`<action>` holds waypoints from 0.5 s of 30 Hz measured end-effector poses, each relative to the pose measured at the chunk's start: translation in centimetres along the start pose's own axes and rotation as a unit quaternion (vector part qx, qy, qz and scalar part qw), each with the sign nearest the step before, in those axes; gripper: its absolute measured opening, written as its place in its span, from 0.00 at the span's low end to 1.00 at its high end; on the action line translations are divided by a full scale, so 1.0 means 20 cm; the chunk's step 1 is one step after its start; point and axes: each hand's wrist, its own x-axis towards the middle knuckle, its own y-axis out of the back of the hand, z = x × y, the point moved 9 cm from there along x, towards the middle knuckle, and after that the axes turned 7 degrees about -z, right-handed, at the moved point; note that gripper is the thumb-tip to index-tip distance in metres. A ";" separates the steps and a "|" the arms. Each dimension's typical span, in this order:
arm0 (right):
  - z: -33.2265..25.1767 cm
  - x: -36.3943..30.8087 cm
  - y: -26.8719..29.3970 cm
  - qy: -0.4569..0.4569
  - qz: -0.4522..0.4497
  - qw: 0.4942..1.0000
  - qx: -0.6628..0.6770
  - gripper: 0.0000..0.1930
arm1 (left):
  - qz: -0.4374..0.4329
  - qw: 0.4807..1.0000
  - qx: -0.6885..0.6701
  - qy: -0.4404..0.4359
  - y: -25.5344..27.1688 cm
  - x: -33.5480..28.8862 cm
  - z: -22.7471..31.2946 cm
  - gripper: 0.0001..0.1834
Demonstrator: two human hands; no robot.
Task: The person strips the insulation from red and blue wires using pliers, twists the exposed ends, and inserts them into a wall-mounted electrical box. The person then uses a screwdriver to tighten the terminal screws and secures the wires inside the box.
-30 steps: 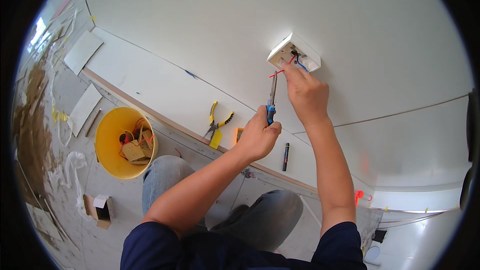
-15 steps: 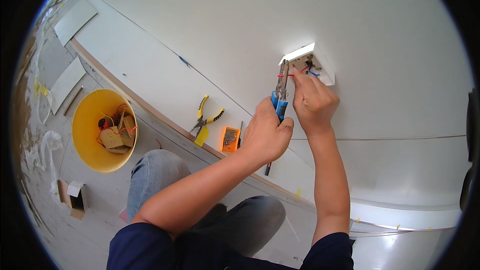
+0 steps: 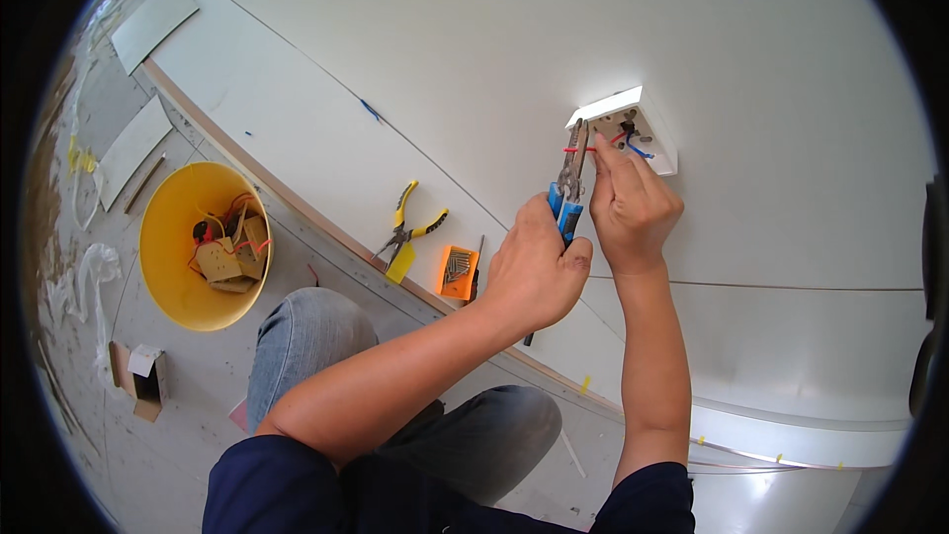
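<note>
My left hand (image 3: 539,262) is closed round the blue handles of a pair of wire strippers (image 3: 570,181), their jaws pointing up toward the wall box. A red wire (image 3: 581,150) crosses the jaws, its end sticking out on the left side. In a pinch, my right hand (image 3: 633,208) holds that wire just right of the jaws. Behind the fingers, the white square wall box (image 3: 660,143) is fixed to the pale wall. Inside it show a blue wire (image 3: 641,151) and a dark cable opening; my fingers hide part of the box.
On the white ledge lie yellow-and-black pliers (image 3: 403,227), a yellow tag (image 3: 400,264) and an orange box of screws (image 3: 458,272). A yellow bucket (image 3: 158,282) with scraps and wires stands on the floor at left, near an opened small carton (image 3: 146,381). My knees are below the ledge.
The view has shifted slightly, so hands, strippers and box appear a little further right. The strippers remain across the red wire, and both grips stay the same.
</note>
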 end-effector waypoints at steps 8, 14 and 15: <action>0.00 -0.02 -0.02 0.002 -0.002 1.000 -0.006 0.13 | -0.021 1.000 0.007 0.014 -0.02 0.00 0.01 0.18; 0.01 -0.03 -0.02 0.003 -0.010 1.000 -0.012 0.15 | -0.009 0.999 -0.017 0.027 -0.03 0.02 -0.01 0.16; 0.01 -0.03 -0.02 0.004 -0.010 1.000 -0.013 0.15 | -0.009 0.999 -0.022 0.035 -0.03 0.02 -0.02 0.16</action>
